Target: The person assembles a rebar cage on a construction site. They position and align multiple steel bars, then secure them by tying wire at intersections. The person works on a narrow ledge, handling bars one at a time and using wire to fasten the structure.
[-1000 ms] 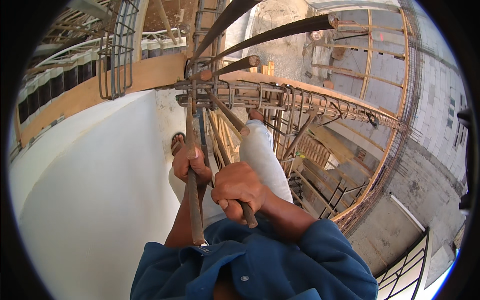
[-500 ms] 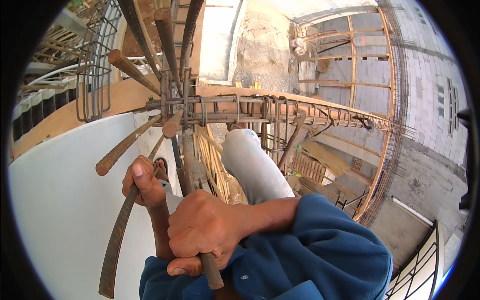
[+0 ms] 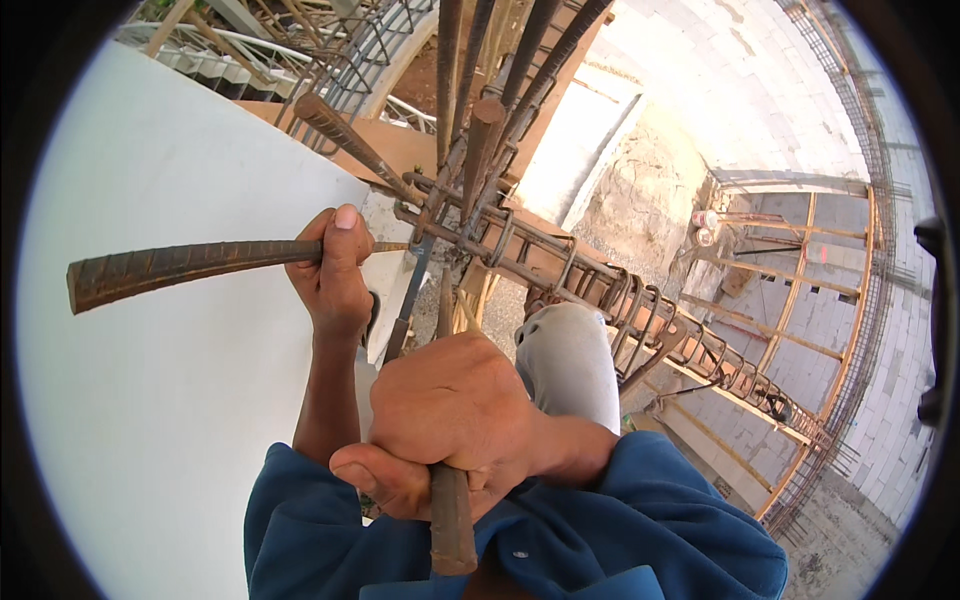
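Note:
My left hand (image 3: 335,265) is closed around a ribbed steel rebar (image 3: 190,265), its thumb on top. The rebar's free end reaches out left over the white wall, and its other end runs to the steel cage. Nearer my chest, my right hand (image 3: 455,420) wraps round a second rebar (image 3: 453,530), whose blunt end sticks out below the fist. Beyond the hands, the tied rebar cage (image 3: 560,265) of a beam meets several upright bars at a corner. One of these bars (image 3: 355,145) leans left, and another (image 3: 482,150) points up at me.
A smooth white wall (image 3: 180,400) fills the left side. My knee (image 3: 568,365) in pale trousers is beside the beam cage. Far below, right, are a wooden frame (image 3: 790,290) and a pale block wall (image 3: 780,90). Wooden formwork (image 3: 560,100) stands behind the upright bars.
My view has turned, so the cage now slants down to the right. The left hand's rebar has swung from pointing down to pointing left. Both hands keep their grip.

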A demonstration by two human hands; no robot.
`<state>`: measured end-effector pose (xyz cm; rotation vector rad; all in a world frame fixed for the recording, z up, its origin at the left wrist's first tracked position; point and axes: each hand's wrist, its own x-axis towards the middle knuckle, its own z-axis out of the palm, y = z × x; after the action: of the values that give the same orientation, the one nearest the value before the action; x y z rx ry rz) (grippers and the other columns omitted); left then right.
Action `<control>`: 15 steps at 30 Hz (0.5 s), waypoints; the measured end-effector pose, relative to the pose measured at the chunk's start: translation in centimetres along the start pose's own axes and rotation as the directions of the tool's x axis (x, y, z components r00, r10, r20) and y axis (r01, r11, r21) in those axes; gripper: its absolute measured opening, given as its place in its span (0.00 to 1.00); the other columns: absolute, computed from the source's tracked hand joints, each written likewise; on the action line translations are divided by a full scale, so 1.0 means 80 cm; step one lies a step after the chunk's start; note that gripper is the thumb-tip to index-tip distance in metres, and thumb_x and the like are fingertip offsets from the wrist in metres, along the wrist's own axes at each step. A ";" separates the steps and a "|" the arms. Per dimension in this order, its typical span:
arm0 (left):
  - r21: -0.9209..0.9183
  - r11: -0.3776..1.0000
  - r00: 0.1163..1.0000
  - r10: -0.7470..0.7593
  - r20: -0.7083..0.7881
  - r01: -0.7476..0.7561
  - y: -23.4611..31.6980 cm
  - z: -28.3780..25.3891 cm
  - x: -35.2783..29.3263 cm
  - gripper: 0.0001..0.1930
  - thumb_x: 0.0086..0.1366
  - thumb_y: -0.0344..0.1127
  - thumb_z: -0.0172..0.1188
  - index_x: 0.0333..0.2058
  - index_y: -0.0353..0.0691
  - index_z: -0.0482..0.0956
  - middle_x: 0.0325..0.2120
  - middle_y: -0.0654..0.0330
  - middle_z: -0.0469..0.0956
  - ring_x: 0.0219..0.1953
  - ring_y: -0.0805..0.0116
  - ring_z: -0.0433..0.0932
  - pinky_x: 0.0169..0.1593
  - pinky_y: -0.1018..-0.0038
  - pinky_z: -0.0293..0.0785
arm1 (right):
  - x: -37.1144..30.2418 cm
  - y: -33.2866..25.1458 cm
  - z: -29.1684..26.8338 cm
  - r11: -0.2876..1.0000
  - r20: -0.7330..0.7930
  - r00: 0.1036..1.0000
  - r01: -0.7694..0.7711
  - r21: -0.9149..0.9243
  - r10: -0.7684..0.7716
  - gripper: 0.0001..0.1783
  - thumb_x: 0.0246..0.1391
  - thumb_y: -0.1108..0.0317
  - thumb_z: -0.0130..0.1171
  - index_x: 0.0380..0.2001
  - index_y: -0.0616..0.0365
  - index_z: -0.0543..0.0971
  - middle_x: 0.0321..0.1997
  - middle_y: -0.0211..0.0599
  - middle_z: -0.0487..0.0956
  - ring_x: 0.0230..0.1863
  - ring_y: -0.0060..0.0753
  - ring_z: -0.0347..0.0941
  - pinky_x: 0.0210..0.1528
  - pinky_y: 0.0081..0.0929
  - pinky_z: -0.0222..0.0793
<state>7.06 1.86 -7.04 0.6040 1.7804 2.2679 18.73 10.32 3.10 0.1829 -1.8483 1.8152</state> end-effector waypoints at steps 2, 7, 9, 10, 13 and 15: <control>0.030 0.999 1.000 -0.010 -0.009 0.010 0.000 -0.001 0.000 0.20 0.70 0.31 0.46 0.16 0.43 0.56 0.12 0.70 0.52 0.17 0.79 0.49 0.22 0.76 0.47 | -0.001 -0.002 -0.001 0.999 0.036 0.999 0.036 -0.018 -0.035 0.19 0.50 0.67 0.64 0.12 0.57 0.69 0.10 0.36 0.65 0.10 0.34 0.61 0.12 0.26 0.52; 0.099 0.993 0.997 -0.065 -0.031 0.068 0.004 -0.004 -0.006 0.22 0.70 0.42 0.54 0.17 0.41 0.63 0.14 0.75 0.56 0.19 0.84 0.52 0.22 0.78 0.50 | -0.013 -0.012 0.004 0.997 0.033 0.996 -0.078 -0.011 0.079 0.17 0.56 0.65 0.59 0.17 0.61 0.70 0.12 0.32 0.66 0.12 0.21 0.55 0.15 0.22 0.46; 0.077 0.997 1.000 -0.005 -0.013 0.006 0.007 -0.002 -0.005 0.21 0.70 0.42 0.54 0.18 0.41 0.65 0.13 0.76 0.57 0.18 0.84 0.53 0.21 0.77 0.50 | -0.008 -0.011 0.014 0.988 -0.031 0.989 -0.142 0.064 0.144 0.19 0.58 0.65 0.57 0.16 0.60 0.67 0.12 0.27 0.63 0.12 0.15 0.50 0.15 0.20 0.41; 0.103 0.993 0.999 -0.051 -0.006 0.051 0.009 -0.003 -0.005 0.20 0.70 0.42 0.54 0.19 0.40 0.67 0.14 0.75 0.59 0.18 0.84 0.55 0.21 0.77 0.52 | -0.004 -0.009 0.019 0.980 -0.065 0.982 -0.173 0.100 0.180 0.20 0.59 0.66 0.56 0.15 0.58 0.65 0.12 0.25 0.61 0.13 0.14 0.48 0.15 0.20 0.39; 0.078 0.994 0.997 -0.072 0.003 0.071 0.010 -0.003 -0.003 0.19 0.68 0.43 0.55 0.20 0.39 0.71 0.14 0.74 0.62 0.19 0.84 0.58 0.22 0.77 0.55 | 0.024 0.010 0.025 0.987 -0.075 0.989 -0.115 0.111 0.124 0.21 0.60 0.66 0.55 0.14 0.55 0.63 0.11 0.22 0.55 0.11 0.12 0.45 0.14 0.19 0.36; 0.077 0.996 0.999 -0.034 -0.024 0.036 0.003 -0.001 -0.005 0.19 0.68 0.43 0.55 0.20 0.39 0.72 0.14 0.74 0.61 0.18 0.84 0.58 0.22 0.77 0.55 | 0.036 0.022 0.025 0.979 -0.056 0.987 -0.144 0.145 0.153 0.22 0.60 0.64 0.55 0.14 0.54 0.62 0.10 0.22 0.54 0.10 0.12 0.43 0.13 0.18 0.36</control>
<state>7.42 1.59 -6.86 0.5581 1.8824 2.2003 14.93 9.31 2.99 0.0344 -1.7288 2.0294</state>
